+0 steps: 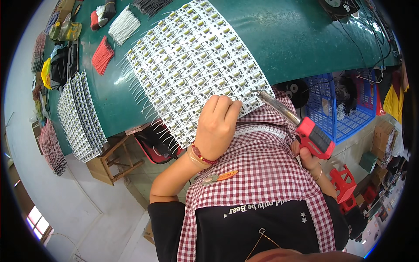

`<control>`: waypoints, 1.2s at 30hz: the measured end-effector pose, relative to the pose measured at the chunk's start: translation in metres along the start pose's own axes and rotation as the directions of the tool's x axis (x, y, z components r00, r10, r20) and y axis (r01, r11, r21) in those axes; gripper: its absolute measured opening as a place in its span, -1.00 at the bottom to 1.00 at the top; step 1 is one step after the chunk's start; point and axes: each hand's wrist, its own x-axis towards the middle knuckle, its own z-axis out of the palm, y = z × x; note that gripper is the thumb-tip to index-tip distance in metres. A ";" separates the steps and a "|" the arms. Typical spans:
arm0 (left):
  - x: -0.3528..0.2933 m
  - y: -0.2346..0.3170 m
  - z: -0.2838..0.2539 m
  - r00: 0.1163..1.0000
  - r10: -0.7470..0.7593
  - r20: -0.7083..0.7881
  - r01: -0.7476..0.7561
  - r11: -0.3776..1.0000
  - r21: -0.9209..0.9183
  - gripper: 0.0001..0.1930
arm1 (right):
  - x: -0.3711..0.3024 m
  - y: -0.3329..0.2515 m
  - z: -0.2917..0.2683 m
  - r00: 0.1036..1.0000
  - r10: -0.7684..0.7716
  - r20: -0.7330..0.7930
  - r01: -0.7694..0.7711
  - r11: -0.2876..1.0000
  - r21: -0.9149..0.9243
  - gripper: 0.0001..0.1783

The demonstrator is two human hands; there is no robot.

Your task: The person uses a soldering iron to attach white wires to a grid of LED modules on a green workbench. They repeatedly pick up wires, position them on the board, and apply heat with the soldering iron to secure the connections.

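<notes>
A large white panel of small circuit boards (pixel 187 56) lies on the green table, rows of yellow-green parts across it and thin white wires hanging off its left edge. My left hand (pixel 216 124) rests on the panel's near part, fingers bent and closed downward; whatever they pinch is hidden beneath them. A red and black soldering iron (pixel 313 136) is in my right hand (pixel 307 158), whose fingers show only partly behind the handle. The iron's metal tip reaches the panel's right edge, close to my left fingertips.
Bundles of white wires (pixel 124 25) and red wires (pixel 103 56) lie on the green table (pixel 288 39). More board panels (pixel 80 118) sit at the left edge. A blue plastic basket (pixel 355 124) stands at right, near a red stool (pixel 343 185). A wooden stool (pixel 111 159) stands below the table.
</notes>
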 end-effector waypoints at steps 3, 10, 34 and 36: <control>-0.001 0.002 -0.001 1.000 -0.005 0.003 0.004 1.000 0.011 -0.73 | 0.003 0.000 0.001 0.999 -0.038 -0.004 0.038 0.999 0.017 -0.58; 0.000 0.002 -0.002 1.000 -0.011 0.010 0.010 0.996 0.093 -0.74 | 0.010 0.002 0.007 0.985 -0.145 -0.097 0.150 0.987 0.050 -0.58; -0.016 0.021 -0.028 0.991 -0.136 0.013 0.124 0.933 0.337 -0.31 | 0.101 -0.056 -0.017 0.856 -0.385 -0.345 0.513 0.712 0.480 -0.53; 0.008 0.015 -0.034 0.993 0.032 -0.111 0.019 0.901 0.433 -0.37 | 0.103 -0.057 -0.018 0.848 -0.367 -0.383 0.523 0.697 0.491 -0.53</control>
